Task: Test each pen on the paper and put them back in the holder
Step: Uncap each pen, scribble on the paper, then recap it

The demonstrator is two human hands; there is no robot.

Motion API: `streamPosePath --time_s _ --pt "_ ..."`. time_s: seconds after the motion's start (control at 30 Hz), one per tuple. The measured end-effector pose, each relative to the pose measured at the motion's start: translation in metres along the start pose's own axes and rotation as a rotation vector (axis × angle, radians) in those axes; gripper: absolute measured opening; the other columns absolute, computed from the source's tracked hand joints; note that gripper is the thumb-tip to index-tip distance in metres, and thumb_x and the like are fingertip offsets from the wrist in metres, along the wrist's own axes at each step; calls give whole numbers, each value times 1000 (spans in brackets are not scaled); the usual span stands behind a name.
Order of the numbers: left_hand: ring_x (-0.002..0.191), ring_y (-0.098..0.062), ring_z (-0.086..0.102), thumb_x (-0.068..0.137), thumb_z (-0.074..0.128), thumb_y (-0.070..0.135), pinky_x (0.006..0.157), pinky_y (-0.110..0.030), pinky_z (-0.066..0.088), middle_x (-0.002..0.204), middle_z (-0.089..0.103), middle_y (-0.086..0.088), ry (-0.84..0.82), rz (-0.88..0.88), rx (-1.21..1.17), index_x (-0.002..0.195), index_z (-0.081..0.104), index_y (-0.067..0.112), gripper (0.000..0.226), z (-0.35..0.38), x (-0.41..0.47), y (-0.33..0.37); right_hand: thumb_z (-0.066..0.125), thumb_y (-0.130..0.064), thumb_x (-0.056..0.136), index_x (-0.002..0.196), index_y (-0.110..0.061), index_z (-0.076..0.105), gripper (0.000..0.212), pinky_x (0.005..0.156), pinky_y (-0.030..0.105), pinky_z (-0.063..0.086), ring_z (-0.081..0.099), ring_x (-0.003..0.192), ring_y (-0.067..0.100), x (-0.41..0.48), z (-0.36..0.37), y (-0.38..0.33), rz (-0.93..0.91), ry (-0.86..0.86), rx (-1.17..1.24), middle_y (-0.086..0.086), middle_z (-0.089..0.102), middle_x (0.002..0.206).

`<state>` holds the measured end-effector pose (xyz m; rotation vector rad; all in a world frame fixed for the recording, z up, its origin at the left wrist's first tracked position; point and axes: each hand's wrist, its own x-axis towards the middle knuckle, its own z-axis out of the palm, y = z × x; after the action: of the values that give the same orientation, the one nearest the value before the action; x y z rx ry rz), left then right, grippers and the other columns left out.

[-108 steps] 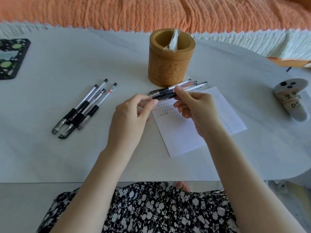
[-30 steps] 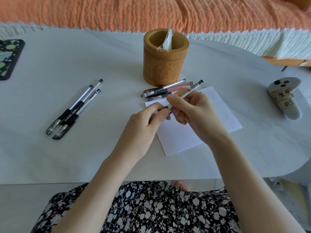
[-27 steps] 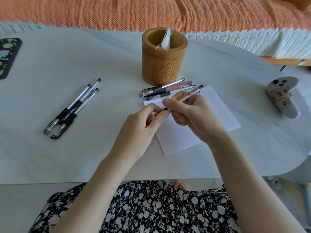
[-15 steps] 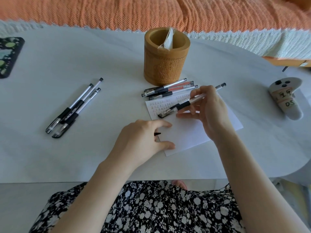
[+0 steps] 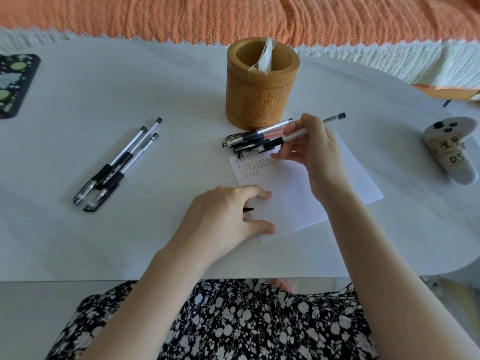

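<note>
Bamboo pen holder (image 5: 262, 97): mouth mostly open from above, white wrapper (image 5: 264, 57) leaning at R rim. Front of holder blocked by pen pile (image 5: 246, 141), w/ right hand (image 5: 315, 154) + held pen (image 5: 333, 117) over it. L of holder: bare table (image 5: 187, 110) up to three pens (image 5: 117, 165). R of holder: open as far as controller (image 5: 448, 149). Further front: left hand (image 5: 223, 222), black cap (image 5: 248, 209) in it, on paper (image 5: 293, 203).

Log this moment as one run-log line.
step: pen test | right hand: holds pen over paper | left hand: rests on paper, pinching cap | holder: no pens visible | loose: three pens at left, pile beside holder
</note>
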<state>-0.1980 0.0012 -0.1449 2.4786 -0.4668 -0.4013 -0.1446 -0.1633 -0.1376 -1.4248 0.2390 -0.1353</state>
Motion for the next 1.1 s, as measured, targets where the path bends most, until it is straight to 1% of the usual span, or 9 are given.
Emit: streamPosePath --time_s 0.13,0.23,0.33,0.43,0.53,0.63,0.7,0.87,1.1 --pt "86 -6 63 67 67 62 77 -24 49 87 59 11 17 0 -17 119 51 48 56 0 -1 -1 32 -18 97 81 1 68 44 55 33 53 63 57 29 -8 -10 -1 -10 -51 -15 16 66 60" --pt "89 -6 64 66 67 63 79 -26 49 94 62 10 34 -13 -15 124 47 47 63 1 -1 -1 44 -17 95 87 -2 70 31 48 28 49 70 70 31 -14 -14 -1 -10 -94 -53 19 72 76" --pt "91 -9 64 67 67 62 82 -29 50 96 65 9 36 -25 19 131 41 45 71 1 0 0 68 -14 86 76 -6 64 14 40 23 37 61 54 21 -16 -11 2 -63 -50 -133 9 65 60" --pt "93 -9 63 68 66 62 82 -25 47 100 65 9 28 -25 47 132 39 46 71 1 1 0 76 -10 78 65 -13 55 25 40 21 28 41 44 16 -14 -7 7 -65 24 -181 2 51 48" --pt "95 -8 62 68 67 62 83 -25 47 101 65 10 25 -33 39 131 40 46 71 1 0 1 73 -9 80 70 -15 50 26 41 20 28 36 40 13 -11 -3 13 -63 74 -185 -4 45 44" --pt "93 -8 63 67 68 62 85 -28 49 101 66 9 31 -38 27 130 42 46 71 1 1 1 64 -14 87 87 -6 63 8 42 18 33 48 38 12 -12 0 16 -110 51 -245 0 56 45" --pt "93 -8 62 67 68 62 84 -28 49 101 66 10 31 -40 30 130 42 46 70 1 1 0 65 -18 88 78 -1 65 19 42 14 35 53 39 12 -14 2 17 -128 36 -251 6 60 50" --pt "94 -8 62 67 68 62 85 -28 48 103 65 9 26 -55 23 129 42 47 69 1 0 0 77 -27 78 50 -14 42 46 45 18 30 35 41 6 -12 10 22 -184 130 -373 -5 43 42" --pt "92 -8 63 66 69 62 85 -29 49 100 67 8 23 -59 22 128 43 46 70 1 2 0 61 -10 80 53 -12 33 38 46 20 22 24 45 7 -10 13 33 -241 210 -473 -8 27 43"
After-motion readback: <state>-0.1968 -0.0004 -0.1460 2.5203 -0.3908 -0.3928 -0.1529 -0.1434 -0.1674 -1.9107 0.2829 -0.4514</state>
